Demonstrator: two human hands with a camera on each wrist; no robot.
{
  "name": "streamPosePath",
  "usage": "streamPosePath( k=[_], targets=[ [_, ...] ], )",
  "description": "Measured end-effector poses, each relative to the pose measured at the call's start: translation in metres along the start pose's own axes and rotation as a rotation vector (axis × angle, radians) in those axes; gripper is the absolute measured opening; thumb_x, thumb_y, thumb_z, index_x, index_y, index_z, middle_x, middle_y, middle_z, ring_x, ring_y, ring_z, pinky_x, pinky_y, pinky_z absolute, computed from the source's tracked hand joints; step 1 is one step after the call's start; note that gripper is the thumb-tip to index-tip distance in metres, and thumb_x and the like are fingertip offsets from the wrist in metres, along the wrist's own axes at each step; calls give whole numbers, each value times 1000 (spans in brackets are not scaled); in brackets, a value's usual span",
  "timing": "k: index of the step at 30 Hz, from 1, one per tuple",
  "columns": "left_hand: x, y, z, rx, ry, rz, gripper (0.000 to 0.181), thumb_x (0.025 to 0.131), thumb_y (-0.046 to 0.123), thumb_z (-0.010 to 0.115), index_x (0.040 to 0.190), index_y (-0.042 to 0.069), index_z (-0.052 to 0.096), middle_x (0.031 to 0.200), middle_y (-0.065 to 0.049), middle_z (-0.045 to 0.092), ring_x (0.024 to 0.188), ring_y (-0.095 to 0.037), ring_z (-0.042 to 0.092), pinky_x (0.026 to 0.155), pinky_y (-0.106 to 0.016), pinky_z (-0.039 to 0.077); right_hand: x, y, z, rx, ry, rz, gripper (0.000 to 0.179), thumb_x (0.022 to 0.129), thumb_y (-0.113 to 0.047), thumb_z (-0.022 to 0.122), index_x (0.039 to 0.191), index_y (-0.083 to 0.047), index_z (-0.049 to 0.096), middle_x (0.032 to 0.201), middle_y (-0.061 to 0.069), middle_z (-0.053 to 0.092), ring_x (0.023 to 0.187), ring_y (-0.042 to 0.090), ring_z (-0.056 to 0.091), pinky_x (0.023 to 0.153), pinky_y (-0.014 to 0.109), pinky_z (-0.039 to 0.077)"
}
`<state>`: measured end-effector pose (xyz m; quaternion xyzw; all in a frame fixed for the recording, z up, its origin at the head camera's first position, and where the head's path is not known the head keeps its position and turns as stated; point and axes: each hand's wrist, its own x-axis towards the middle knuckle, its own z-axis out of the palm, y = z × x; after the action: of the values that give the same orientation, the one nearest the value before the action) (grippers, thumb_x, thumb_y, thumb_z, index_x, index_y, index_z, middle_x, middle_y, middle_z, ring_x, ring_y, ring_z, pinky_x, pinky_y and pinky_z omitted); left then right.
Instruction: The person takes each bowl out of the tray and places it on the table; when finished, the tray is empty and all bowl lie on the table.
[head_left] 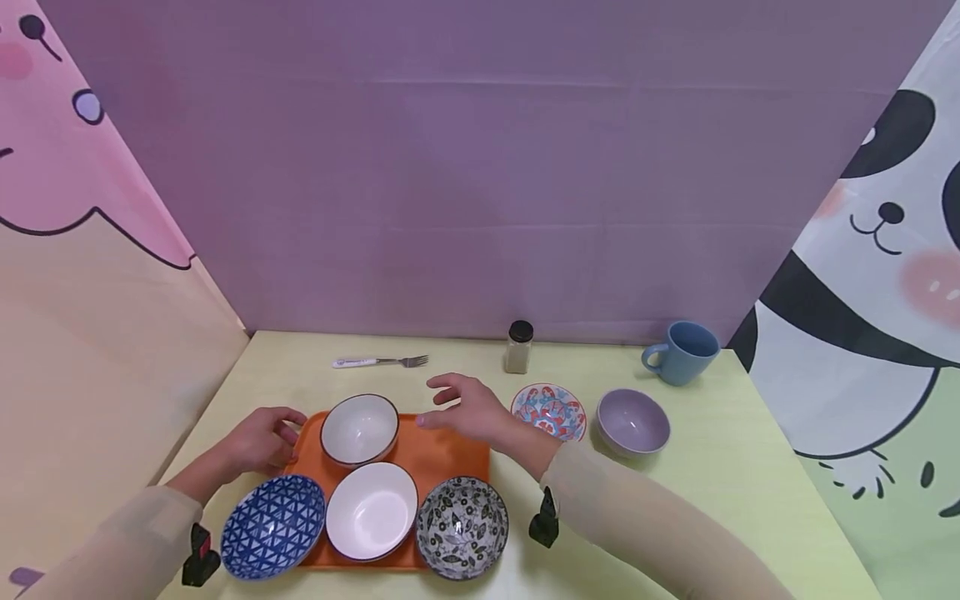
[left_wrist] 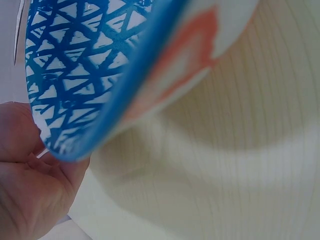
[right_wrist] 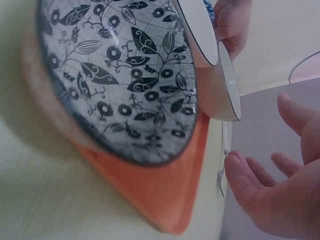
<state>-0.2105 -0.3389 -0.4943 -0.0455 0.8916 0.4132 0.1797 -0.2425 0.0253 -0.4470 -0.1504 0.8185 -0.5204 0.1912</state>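
My left hand is beside the left edge of an orange tray, fingertips right at its rim. In the left wrist view, a blue bowl with white triangles hides part of that hand's fingers. My right hand hovers over the tray's back right part, fingers apart and holding nothing. Two white bowls with dark rims, a rear one and a front one, sit on the tray. The blue bowl tilts over its front left corner; a black-and-white floral bowl overlaps its front right corner.
Behind the tray lies a fork with a white handle. A black-lidded shaker jar stands at the back. To the right are a red-and-blue patterned bowl, a purple bowl and a blue mug.
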Motion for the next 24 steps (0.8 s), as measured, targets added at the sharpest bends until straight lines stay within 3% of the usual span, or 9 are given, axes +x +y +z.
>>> streamPosePath(
  k=[10,19,24],
  targets=[
    [0,1,0,6,-6,-5,57,86,-8,66,140,-9,45,107,-20,62,87,-27,66,70,-40,64,19,1,29,-40,-8,7,66,85,-34,84,144,-22,58,132,13,65,115,23,63,91,38,58],
    [1,3,0,-12,-12,-13,57,87,-8,66,140,-9,46,107,-20,62,85,-26,67,69,-40,64,29,4,48,-22,-17,62,73,83,-29,87,147,-16,54,131,12,65,112,24,65,84,36,61],
    [-2,3,-1,-23,-11,-15,57,87,-8,66,141,-9,45,108,-21,62,86,-26,67,68,-40,64,30,4,55,-1,-28,70,75,83,-27,87,148,-14,53,129,14,65,101,21,67,81,37,62]
  ],
)
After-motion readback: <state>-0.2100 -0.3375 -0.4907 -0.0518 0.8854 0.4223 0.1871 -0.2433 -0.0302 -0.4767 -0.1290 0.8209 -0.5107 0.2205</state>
